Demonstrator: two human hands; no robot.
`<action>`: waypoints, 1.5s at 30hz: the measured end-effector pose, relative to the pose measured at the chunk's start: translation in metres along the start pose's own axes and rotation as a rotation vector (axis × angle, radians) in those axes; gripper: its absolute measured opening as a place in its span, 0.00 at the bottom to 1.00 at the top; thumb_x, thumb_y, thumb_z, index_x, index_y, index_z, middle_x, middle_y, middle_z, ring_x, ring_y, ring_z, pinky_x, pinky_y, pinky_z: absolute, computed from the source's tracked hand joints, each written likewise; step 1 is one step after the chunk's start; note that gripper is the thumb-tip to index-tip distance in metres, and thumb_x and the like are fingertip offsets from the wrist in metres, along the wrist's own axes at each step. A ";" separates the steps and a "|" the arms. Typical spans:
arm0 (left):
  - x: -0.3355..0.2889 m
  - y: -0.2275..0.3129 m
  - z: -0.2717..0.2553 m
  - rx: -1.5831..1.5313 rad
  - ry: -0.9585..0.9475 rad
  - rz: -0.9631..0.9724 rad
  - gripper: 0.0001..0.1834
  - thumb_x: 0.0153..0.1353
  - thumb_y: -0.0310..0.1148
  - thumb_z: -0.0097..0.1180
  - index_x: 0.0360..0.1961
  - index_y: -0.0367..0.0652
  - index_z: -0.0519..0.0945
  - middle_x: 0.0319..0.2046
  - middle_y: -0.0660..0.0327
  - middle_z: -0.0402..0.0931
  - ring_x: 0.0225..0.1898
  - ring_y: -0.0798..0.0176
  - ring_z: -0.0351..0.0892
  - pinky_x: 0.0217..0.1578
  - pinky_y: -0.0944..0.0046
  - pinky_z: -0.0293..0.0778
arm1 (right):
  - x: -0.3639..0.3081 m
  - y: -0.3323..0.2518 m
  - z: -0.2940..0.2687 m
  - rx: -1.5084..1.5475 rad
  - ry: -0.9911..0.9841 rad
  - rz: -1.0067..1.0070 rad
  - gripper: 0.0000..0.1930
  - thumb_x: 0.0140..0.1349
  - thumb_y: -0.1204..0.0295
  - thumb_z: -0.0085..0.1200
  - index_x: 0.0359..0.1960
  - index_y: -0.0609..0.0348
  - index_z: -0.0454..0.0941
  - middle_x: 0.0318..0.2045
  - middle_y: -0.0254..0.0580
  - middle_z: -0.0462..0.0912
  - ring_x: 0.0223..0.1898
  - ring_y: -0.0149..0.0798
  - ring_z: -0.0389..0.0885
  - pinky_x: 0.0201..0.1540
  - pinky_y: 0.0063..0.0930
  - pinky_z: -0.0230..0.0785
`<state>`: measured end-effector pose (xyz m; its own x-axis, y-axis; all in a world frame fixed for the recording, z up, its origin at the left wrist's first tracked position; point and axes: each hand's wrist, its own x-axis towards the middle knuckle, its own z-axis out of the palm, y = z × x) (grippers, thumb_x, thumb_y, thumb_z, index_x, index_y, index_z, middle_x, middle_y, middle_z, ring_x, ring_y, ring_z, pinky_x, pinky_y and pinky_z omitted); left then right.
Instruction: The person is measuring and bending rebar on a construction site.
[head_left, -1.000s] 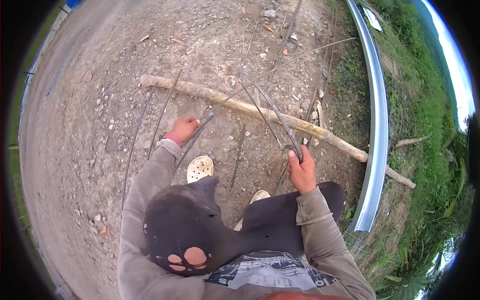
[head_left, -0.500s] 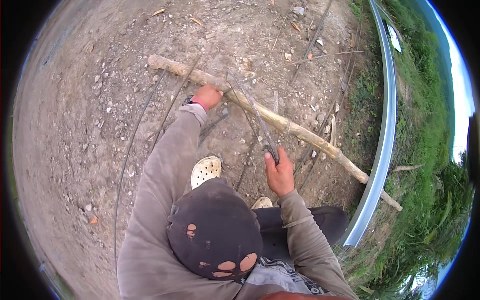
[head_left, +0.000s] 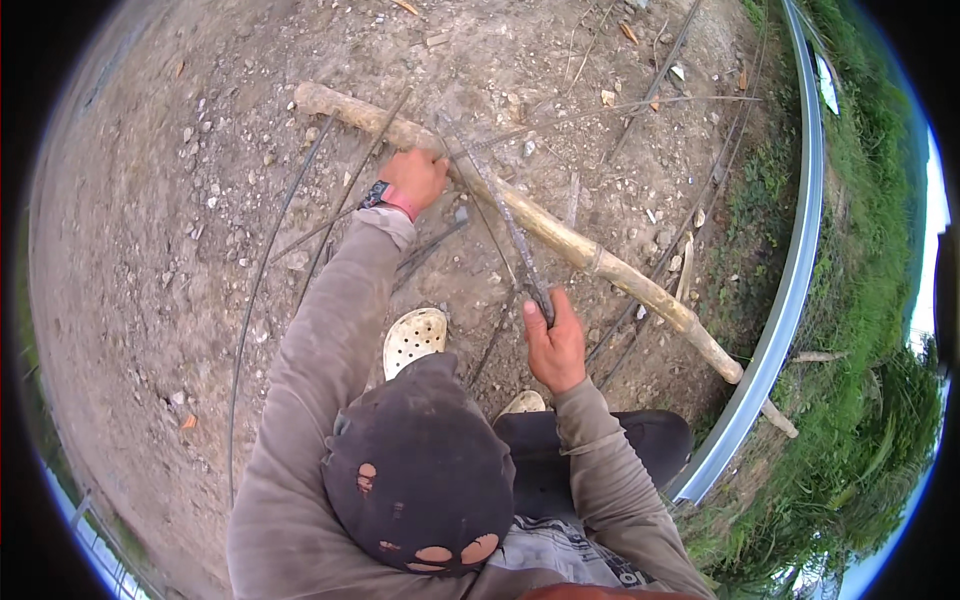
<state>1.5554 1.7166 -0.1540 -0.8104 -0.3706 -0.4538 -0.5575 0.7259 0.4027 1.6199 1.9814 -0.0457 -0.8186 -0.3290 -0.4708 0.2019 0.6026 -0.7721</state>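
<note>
The person sits low over stony ground [head_left: 150, 270], left hand [head_left: 415, 178] closed around a thin rod [head_left: 610, 113] at a wooden pole [head_left: 540, 232]. The right hand [head_left: 556, 342] grips the near end of a dark bar [head_left: 515, 240] that slants away across the pole. From here I see a pale clog [head_left: 414, 340], torn dark trousers [head_left: 420, 470], and a silvery metal channel [head_left: 790, 310] crossing the pole beside green grass [head_left: 860, 280].

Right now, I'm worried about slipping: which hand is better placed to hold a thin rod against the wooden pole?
Likely the left hand: it's at the wooden pole, seemingly closed on a thin rod; the right hand, farther from the pole, grips a dark tool.
</note>
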 end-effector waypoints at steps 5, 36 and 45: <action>0.001 -0.006 -0.005 -0.056 -0.082 0.013 0.20 0.58 0.46 0.47 0.39 0.42 0.80 0.41 0.45 0.76 0.44 0.43 0.74 0.46 0.51 0.69 | -0.007 -0.007 -0.006 -0.102 -0.006 -0.105 0.12 0.63 0.64 0.49 0.33 0.61 0.68 0.18 0.52 0.71 0.21 0.52 0.73 0.24 0.37 0.62; 0.017 -0.031 0.002 -0.070 -0.143 0.181 0.21 0.59 0.47 0.47 0.34 0.39 0.80 0.31 0.47 0.78 0.36 0.42 0.76 0.38 0.50 0.70 | 0.076 -0.012 0.057 0.072 0.053 -0.090 0.18 0.65 0.58 0.46 0.26 0.62 0.70 0.14 0.35 0.68 0.18 0.29 0.68 0.22 0.28 0.60; 0.031 -0.124 -0.055 0.208 -0.080 -0.215 0.30 0.58 0.53 0.45 0.43 0.33 0.78 0.42 0.41 0.75 0.48 0.41 0.73 0.50 0.53 0.68 | 0.081 -0.005 0.049 0.079 -0.028 0.047 0.17 0.64 0.60 0.46 0.36 0.64 0.74 0.21 0.50 0.74 0.23 0.46 0.71 0.31 0.37 0.65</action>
<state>1.5899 1.5830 -0.1738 -0.6561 -0.4879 -0.5757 -0.6594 0.7417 0.1229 1.5784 1.9161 -0.1011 -0.7919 -0.3226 -0.5185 0.2825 0.5592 -0.7794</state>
